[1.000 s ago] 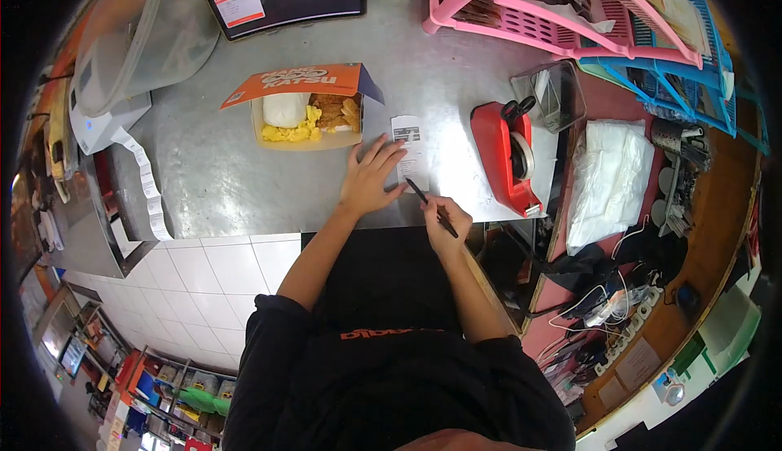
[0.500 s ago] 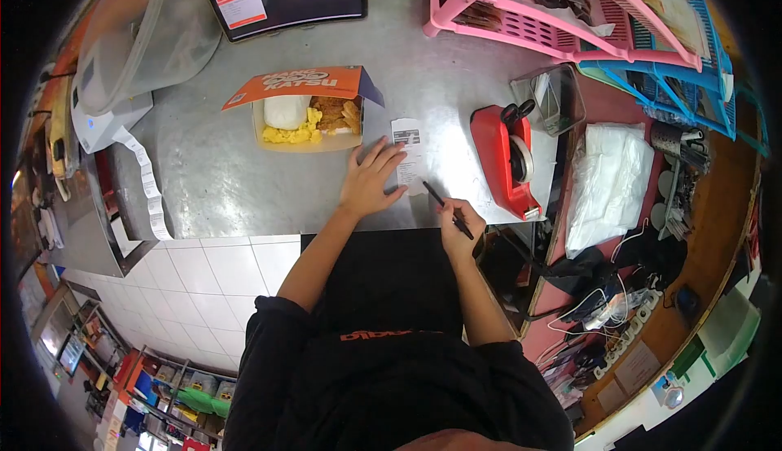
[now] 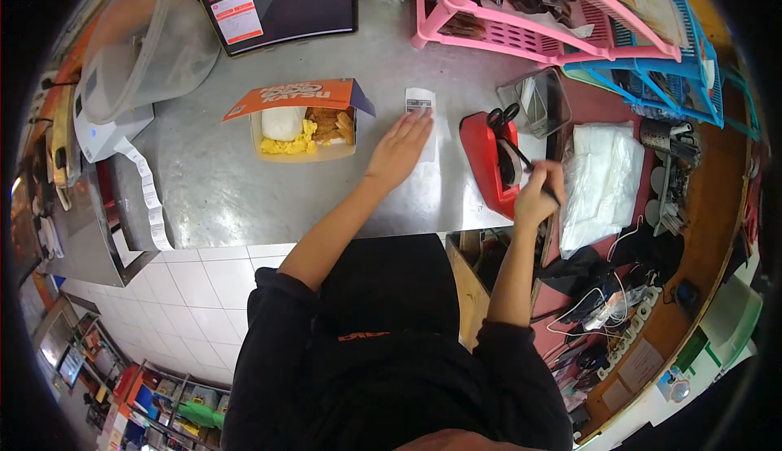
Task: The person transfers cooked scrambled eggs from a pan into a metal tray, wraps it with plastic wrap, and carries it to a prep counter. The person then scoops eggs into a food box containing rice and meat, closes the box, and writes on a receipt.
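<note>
My left hand [image 3: 401, 148] lies flat on the steel counter with its fingers stretched over a printed receipt [image 3: 420, 99], covering part of it. In my right hand [image 3: 540, 196] a black pen [image 3: 523, 158] is gripped, held over the right side of a red tape dispenser [image 3: 479, 158]. Black-handled scissors [image 3: 506, 115] rest at the dispenser's far end. Left of my left hand stands an open takeaway box [image 3: 314, 158] with an orange lid. Inside it are white rice [image 3: 283, 124], yellow scrambled egg [image 3: 287, 145] and brown fried pieces [image 3: 330, 125].
A tablet [image 3: 281, 7] stands at the back. Pink racks [image 3: 529, 40] and a clear container [image 3: 555, 113] are at the back right. White plastic bags [image 3: 601, 182] lie on the right. A printer [image 3: 114, 129] trailing a paper strip [image 3: 149, 190] stands left.
My left hand has slid forward and right, and the receipt lies farther from me. My right hand, still gripping the pen, has moved right from the receipt to the tape dispenser.
</note>
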A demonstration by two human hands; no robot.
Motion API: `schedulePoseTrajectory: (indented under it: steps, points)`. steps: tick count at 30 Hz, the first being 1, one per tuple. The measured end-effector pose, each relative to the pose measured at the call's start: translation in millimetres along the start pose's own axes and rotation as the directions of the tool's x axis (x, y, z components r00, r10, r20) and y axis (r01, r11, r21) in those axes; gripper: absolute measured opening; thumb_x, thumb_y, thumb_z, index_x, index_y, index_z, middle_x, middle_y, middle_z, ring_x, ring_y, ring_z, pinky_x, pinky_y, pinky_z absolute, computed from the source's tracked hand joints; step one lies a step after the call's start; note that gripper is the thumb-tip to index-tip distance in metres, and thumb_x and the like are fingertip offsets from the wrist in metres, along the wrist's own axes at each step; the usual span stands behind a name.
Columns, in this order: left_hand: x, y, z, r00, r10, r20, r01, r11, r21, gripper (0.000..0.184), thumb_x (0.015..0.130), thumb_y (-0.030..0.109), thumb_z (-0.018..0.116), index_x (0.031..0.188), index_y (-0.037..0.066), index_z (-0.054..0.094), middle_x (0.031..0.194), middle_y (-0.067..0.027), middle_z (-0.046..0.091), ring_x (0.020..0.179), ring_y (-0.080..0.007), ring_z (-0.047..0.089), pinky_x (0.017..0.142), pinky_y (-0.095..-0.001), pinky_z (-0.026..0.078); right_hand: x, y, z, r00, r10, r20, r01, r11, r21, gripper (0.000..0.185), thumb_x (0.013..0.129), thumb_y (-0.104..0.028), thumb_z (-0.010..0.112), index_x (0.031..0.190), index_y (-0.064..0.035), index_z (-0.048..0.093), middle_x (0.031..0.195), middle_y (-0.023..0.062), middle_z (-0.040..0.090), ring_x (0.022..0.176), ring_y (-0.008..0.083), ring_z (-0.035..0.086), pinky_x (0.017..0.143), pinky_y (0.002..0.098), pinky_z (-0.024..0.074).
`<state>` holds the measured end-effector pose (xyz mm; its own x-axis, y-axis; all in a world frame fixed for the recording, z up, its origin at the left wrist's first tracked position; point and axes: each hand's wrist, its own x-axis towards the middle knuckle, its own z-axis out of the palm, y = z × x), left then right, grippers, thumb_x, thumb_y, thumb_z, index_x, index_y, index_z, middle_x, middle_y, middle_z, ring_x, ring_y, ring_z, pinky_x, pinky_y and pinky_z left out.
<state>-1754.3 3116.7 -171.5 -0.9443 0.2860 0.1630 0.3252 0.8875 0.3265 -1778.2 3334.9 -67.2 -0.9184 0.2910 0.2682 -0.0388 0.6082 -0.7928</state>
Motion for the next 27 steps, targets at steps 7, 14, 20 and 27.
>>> schedulePoseTrajectory:
  steps: [7,14,20,27]
  points:
    - [-28,-47,-162,0.850,-0.165,-0.500,0.064,0.975,-0.213,0.047,0.068,0.018,0.066,0.112,0.006,0.054,0.121,-0.0071,0.052,0.106,-0.0231,0.050,0.088,-0.0416,0.037,35,-38,23,0.930,-0.323,0.175,0.366,0.765,-0.530,0.051,0.066,-0.037,0.076,0.100,-0.0050,0.056,0.095,0.0119,0.055,0.091,0.0307,0.051,0.077,0.0408,0.0408]
    - [-86,-188,-179,0.876,-0.478,-0.068,0.389,0.782,-0.487,0.028,0.076,0.008,0.061,0.102,0.001,0.061,0.102,-0.0104,0.062,0.091,-0.0233,0.058,0.082,-0.0331,0.043,-30,-98,125,0.741,-0.371,0.559,0.331,0.927,0.177,0.048,0.072,-0.018,0.069,0.115,-0.0051,0.051,0.112,0.0129,0.055,0.103,0.0317,0.051,0.087,0.0378,0.0417]
    - [-100,-147,-186,0.865,-0.495,0.081,0.444,0.682,-0.580,0.020,0.083,0.003,0.051,0.099,0.000,0.063,0.100,-0.0124,0.063,0.093,-0.0236,0.059,0.083,-0.0295,0.044,-37,-77,167,0.720,-0.256,0.645,0.284,0.957,0.063,0.027,0.073,0.001,0.053,0.098,-0.0011,0.064,0.097,0.0179,0.062,0.084,0.0316,0.061,0.072,0.0351,0.0499]
    - [-162,-70,-97,0.660,-0.749,-0.062,0.588,0.565,-0.579,0.045,0.085,0.010,0.050,0.128,0.000,0.040,0.119,-0.0215,0.052,0.107,-0.0304,0.054,0.090,-0.0341,0.042,-84,-35,144,0.750,-0.175,0.638,0.257,0.966,-0.037,0.034,0.073,-0.004,0.058,0.107,-0.0041,0.062,0.088,0.0180,0.065,0.078,0.0250,0.065,0.073,0.0317,0.0498]
